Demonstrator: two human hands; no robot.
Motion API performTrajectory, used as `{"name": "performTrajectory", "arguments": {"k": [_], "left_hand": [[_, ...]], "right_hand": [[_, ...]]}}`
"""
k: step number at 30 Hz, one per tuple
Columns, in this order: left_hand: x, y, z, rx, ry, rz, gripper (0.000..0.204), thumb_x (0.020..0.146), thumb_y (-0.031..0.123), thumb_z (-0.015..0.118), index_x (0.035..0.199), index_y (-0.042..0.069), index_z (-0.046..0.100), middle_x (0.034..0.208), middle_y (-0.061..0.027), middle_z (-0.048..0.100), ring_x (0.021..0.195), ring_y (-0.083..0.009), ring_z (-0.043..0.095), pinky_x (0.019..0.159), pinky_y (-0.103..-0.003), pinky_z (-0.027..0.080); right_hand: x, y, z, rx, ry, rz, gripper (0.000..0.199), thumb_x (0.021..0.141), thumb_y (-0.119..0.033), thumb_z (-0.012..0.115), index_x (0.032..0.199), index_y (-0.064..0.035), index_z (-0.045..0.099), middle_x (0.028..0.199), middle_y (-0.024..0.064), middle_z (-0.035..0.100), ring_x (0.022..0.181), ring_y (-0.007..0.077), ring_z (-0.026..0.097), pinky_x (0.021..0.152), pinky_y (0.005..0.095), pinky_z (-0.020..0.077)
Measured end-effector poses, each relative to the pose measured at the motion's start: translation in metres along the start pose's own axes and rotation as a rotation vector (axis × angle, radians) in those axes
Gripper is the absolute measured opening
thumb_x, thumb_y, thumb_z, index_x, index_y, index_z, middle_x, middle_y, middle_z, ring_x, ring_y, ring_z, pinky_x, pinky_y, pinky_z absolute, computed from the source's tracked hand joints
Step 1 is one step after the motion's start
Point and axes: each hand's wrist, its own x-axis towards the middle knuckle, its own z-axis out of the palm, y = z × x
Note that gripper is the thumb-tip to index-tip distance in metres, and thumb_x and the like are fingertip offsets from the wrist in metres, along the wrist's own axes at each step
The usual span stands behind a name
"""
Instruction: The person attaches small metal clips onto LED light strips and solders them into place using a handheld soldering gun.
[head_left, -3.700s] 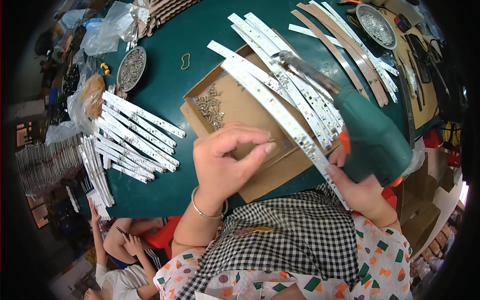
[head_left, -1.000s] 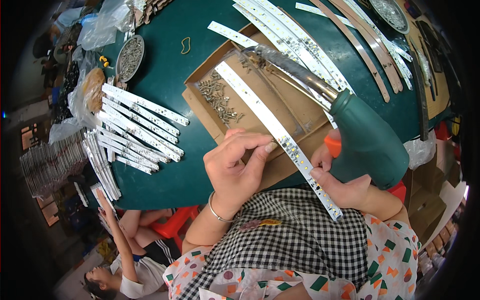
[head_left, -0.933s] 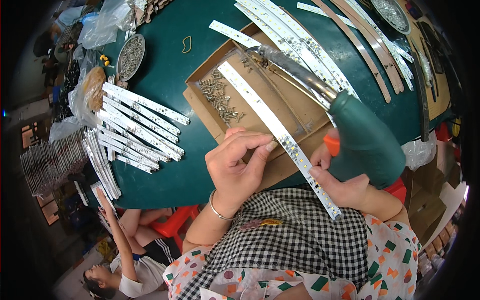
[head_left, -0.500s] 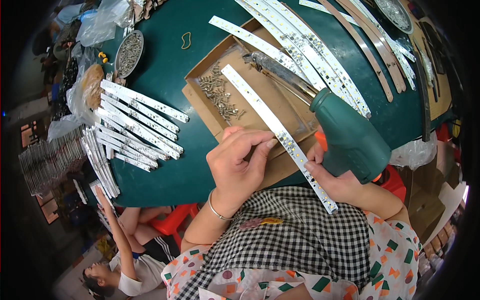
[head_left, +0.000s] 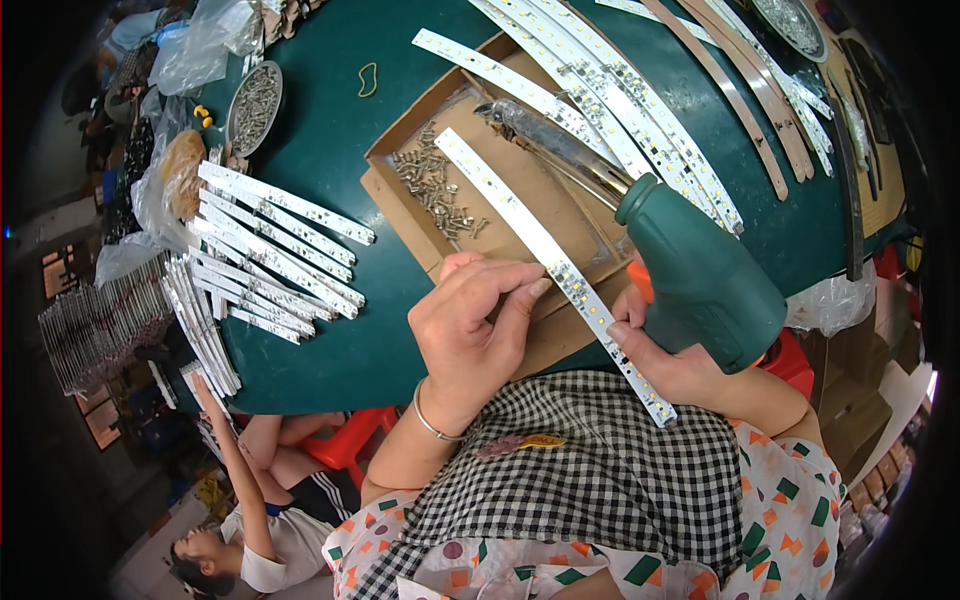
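Observation:
A white LED strip (head_left: 502,198) slants across the middle, over the cardboard box. My left hand (head_left: 470,310) is closed in a pinch, its thumb and index fingertip at the strip's left edge; whatever lies between them is hidden. On the strip's lower part presses the thumb of my right hand (head_left: 672,362). That same hand grips a green pistol-shaped power tool (head_left: 705,280) with an orange trigger (head_left: 640,282). Its long metal shaft points up and left over the box, with dark wrapping at the far end.
Loose screws (head_left: 435,185) lie in the cardboard box (head_left: 410,222). LED strips (head_left: 290,240) are stacked at left, and more curved ones (head_left: 630,110) lie at the far side. A bowl of screws (head_left: 255,108) stands at far left. Another person's arm (head_left: 240,470) reaches in at lower left.
The strip's far end and the tool's tip have shifted slightly left. My left hand has moved a touch left too; both grips look the same.

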Motion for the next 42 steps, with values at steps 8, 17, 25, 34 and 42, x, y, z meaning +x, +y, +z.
{"name": "performTrajectory", "arguments": {"k": [8,17,25,34,42], "left_hand": [[0.0,0.001,0.002,0.031,0.031,0.042,0.013,0.074,-0.006,0.071,0.085,0.002,0.07,0.073,-0.0071,0.068,0.063,-0.0185,0.062,0.072,-0.031,0.047],[0.001,0.002,0.0,0.18,-0.001,0.2,0.014,0.074,-0.007,0.069,0.084,0.002,0.069,0.073,-0.007,0.066,0.06,-0.0206,0.059,0.07,-0.032,0.046],[0.001,0.003,-0.002,0.045,-0.002,0.094,0.013,0.075,-0.006,0.069,0.085,0.002,0.069,0.073,-0.0071,0.067,0.063,-0.019,0.062,0.071,-0.032,0.046],[-0.004,0.001,0.002,0.043,0.064,0.112,0.015,0.073,-0.008,0.07,0.085,0.001,0.068,0.072,-0.0081,0.066,0.062,-0.0201,0.06,0.071,-0.032,0.046],[-0.005,-0.004,0.009,0.165,0.017,0.12,0.016,0.071,-0.007,0.071,0.083,0.003,0.068,0.075,-0.0063,0.066,0.064,-0.0211,0.061,0.07,-0.033,0.045]], "right_hand": [[0.002,0.006,0.004,-0.123,0.095,-0.251,0.019,0.086,0.002,0.062,0.087,-0.0059,0.044,0.081,0.0025,0.056,0.073,0.0075,0.052,0.067,0.023,0.0428],[0.004,-0.009,0.006,-0.006,0.114,-0.234,0.018,0.085,0.0,0.064,0.082,-0.0056,0.046,0.077,0.0013,0.057,0.069,0.0076,0.053,0.065,0.0229,0.0438],[0.01,-0.014,-0.002,-0.115,0.156,-0.4,0.017,0.083,-0.003,0.067,0.079,-0.0071,0.051,0.074,-0.0019,0.058,0.065,0.0087,0.054,0.062,0.0229,0.0444],[-0.005,-0.007,0.0,0.025,0.09,-0.243,0.043,0.083,0.004,0.065,0.121,-0.006,0.046,0.079,0.0031,0.055,0.073,0.0099,0.056,0.067,0.0221,0.0453],[0.001,0.018,0.009,-0.219,0.124,-0.35,0.022,0.085,0.003,0.063,0.104,-0.0017,0.051,0.077,0.0029,0.053,0.075,0.0102,0.054,0.065,0.0255,0.0444]]}}
